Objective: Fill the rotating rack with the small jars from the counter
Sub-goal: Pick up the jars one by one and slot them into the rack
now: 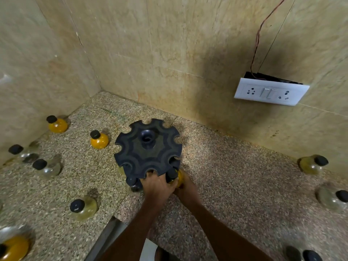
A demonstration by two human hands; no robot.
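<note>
I am looking into the corner of a home kitchen: a speckled granite counter [235, 185] meets beige marble-patterned wall tiles [169, 44], and a white plastic switch-and-socket plate [271, 91] hangs tilted off the right wall on thin red wires [258, 40]. Small round glass jars with black caps [98, 139], some holding yellow powder, stand scattered around a black plastic notched rotating rack [148, 147].

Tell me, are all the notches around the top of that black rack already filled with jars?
No. The notches on the top disc of the rack show open gaps, and many jars remain on the counter.
</note>
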